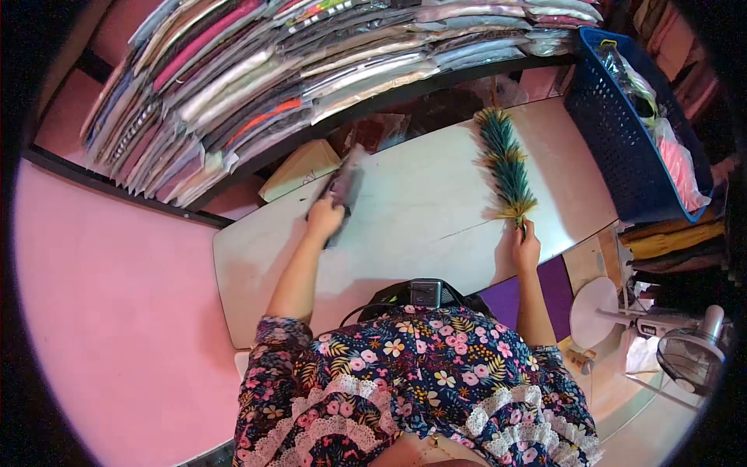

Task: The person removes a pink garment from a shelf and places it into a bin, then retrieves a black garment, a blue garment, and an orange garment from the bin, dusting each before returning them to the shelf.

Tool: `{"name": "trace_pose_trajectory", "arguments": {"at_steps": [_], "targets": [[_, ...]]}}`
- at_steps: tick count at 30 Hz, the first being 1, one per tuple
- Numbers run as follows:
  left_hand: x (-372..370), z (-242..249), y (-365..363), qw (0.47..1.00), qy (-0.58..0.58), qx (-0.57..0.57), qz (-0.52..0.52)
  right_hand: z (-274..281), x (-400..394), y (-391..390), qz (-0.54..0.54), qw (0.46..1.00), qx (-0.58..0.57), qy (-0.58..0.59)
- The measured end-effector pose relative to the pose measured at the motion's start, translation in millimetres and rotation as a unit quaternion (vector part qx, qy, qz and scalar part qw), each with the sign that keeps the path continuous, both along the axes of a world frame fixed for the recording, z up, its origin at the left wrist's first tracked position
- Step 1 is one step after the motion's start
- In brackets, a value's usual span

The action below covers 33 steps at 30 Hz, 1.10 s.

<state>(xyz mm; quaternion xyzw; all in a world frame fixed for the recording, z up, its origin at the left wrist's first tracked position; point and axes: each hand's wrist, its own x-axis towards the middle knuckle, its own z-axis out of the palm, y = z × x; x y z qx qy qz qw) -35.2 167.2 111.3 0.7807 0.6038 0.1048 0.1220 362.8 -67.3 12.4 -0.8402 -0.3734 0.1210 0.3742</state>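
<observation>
"What is gripped on the left?"
"A dark, flat item, blurred, is clamped in the closed left hand over the white tabletop."
"And on the right?"
"A bushy green-and-yellow duster is held at its near end by the curled right hand, left of a blue perforated plastic basket."

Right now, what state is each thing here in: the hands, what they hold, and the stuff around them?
Left hand: closed on the dark item
Dark item: held over the table, blurred
Right hand: gripping the duster's end
Duster: held out over the table
Table: partly covered from view
Blue basket: lid-free, things inside
Garments: folded, stacked in layers
Fan: running or off, cannot tell
</observation>
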Motion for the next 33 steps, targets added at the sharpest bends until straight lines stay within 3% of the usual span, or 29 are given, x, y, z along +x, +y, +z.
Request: {"name": "trace_pose_trajectory", "arguments": {"at_steps": [1, 2, 3, 5, 6, 8, 10, 13, 15, 16, 18, 20, 23, 25, 26, 27, 29, 33], "targets": [[-19, 0, 17, 0.976, -0.167, -0.130, 0.045, 0, 0, 0, -0.002, 1.000, -0.004, 0.005], [-34, 2, 30, 0.906, -0.326, -0.255, 0.089, 1, 0, 0, -0.004, 1.000, -0.008, 0.010], [-38, 13, 29, 0.907, -0.325, -0.254, 0.090, 2, -1, 0, -0.003, 1.000, -0.008, 0.011], [-40, 48, 17, 0.722, -0.552, -0.388, 0.152, 5, -4, 0, -0.008, 1.000, -0.011, 0.000], [-38, 55, 8, 0.721, -0.554, -0.387, 0.155, 9, -5, 1, -0.005, 1.000, -0.013, -0.001], [-25, 60, -18, 0.643, -0.635, -0.389, 0.180, 19, -5, 1, -0.009, 0.998, -0.051, 0.022], [-22, 49, -30, 0.634, -0.634, -0.378, 0.230, 12, 0, 0, -0.006, 0.999, -0.044, 0.016], [-35, -17, -31, 0.611, -0.637, -0.415, 0.221, 2, 9, 1, 0.000, 0.999, -0.043, 0.014], [-35, -49, -40, 0.752, -0.512, -0.367, 0.192, 0, 14, -2, 0.008, 0.999, -0.052, 0.014], [-38, -58, -48, 0.746, -0.517, -0.369, 0.198, 0, 16, -3, 0.009, 0.998, -0.035, 0.045], [-41, -71, -62, 0.907, -0.358, -0.105, 0.198, 5, 15, -4, 0.012, 0.997, -0.020, 0.074], [-57, -84, -78, 0.891, -0.382, -0.103, 0.223, 21, -5, -7, 0.033, 0.985, 0.037, 0.163], [-78, -110, -117, 0.918, -0.333, -0.109, 0.186, 31, -26, -12, 0.190, 0.972, -0.003, 0.135], [-68, -105, -142, 0.869, -0.351, -0.257, 0.237, 40, -40, -9, 0.342, 0.937, 0.018, 0.066], [-61, -104, -148, 0.867, -0.352, -0.258, 0.241, 48, -46, -4, 0.414, 0.910, 0.028, 0.016], [-55, -104, -155, 0.827, -0.417, -0.278, 0.255, 63, -53, 3, 0.441, 0.897, -0.034, -0.021], [-52, -101, -159, 0.740, -0.529, -0.303, 0.284, 46, -50, 15, 0.402, 0.913, -0.058, -0.037], [-50, -91, -158, 0.735, -0.535, -0.308, 0.281, 44, -51, 45, 0.236, 0.970, -0.062, 0.002]]}}
